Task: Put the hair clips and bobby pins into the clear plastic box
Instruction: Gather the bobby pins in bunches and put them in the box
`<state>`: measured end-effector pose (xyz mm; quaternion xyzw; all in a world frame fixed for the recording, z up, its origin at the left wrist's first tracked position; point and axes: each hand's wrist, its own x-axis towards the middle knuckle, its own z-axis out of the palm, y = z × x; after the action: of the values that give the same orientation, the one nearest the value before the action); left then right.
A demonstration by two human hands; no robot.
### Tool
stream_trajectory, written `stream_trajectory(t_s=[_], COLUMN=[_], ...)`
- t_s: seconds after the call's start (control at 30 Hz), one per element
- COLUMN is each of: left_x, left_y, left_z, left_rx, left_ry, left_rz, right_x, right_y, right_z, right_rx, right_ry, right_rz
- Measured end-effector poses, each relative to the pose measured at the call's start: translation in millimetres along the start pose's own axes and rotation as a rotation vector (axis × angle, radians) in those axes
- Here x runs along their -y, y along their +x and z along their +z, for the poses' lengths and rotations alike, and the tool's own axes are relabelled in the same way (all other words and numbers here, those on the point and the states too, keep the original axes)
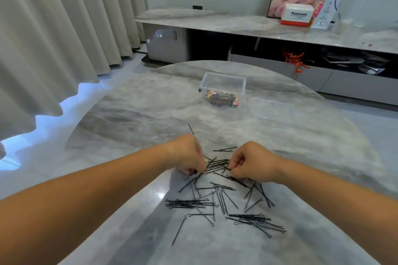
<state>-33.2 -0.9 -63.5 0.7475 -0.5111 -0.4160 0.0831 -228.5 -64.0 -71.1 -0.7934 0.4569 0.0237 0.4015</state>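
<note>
Many black bobby pins (224,200) lie scattered on the near part of the round marble table (129,114). A bunch of them (217,164) sits between my two hands. My left hand (187,155) pinches that bunch from the left, and my right hand (249,162) pinches it from the right. One stray pin (191,128) lies just beyond my left hand. The clear plastic box (223,90) stands farther back at the table's middle, with colourful hair clips (221,99) inside it.
The box's clear lid (273,107) lies flat to the right of the box. Behind the table runs a long marble-topped cabinet (215,21) with a tissue box (297,14) and a picture. Curtains (53,38) hang on the left.
</note>
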Motion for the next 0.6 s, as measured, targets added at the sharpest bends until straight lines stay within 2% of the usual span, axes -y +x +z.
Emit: stream_trajectory(t_s=[0.13, 0.23, 0.33, 0.4, 0.5, 0.6], left_x=[-6.9, -17.5, -32.9, -46.7, -64.9, -78.3], left_y=[11.5, 27.0, 54.8, 77.4, 108.9, 142.3], left_z=[-26.8, -49.9, -74.5, -89.8, -107.0, -119.1], left_rx=[-0.027, -0.08, -0.205, -0.291, -0.438, -0.601], left_ry=[-0.28, -0.523, -0.666, -0.694, -0.602, -0.447], left_rz=[0.077, 0.166, 0.243, 0.283, 0.343, 0.387], right_x=[-0.2, 7.2, 18.1, 25.6, 34.4, 38.1], right_y=[10.2, 27.1, 54.2, 77.0, 110.3, 144.8], right_z=[-24.0, -49.3, -75.6, -92.4, -113.2, -126.7], right_rx=[-0.085, -0.217, -0.365, -0.433, -0.509, -0.583], right_ry=[0.269, 0.419, 0.42, 0.391, 0.311, 0.085], right_rz=[-0.019, -0.038, -0.074, -0.082, -0.088, -0.101])
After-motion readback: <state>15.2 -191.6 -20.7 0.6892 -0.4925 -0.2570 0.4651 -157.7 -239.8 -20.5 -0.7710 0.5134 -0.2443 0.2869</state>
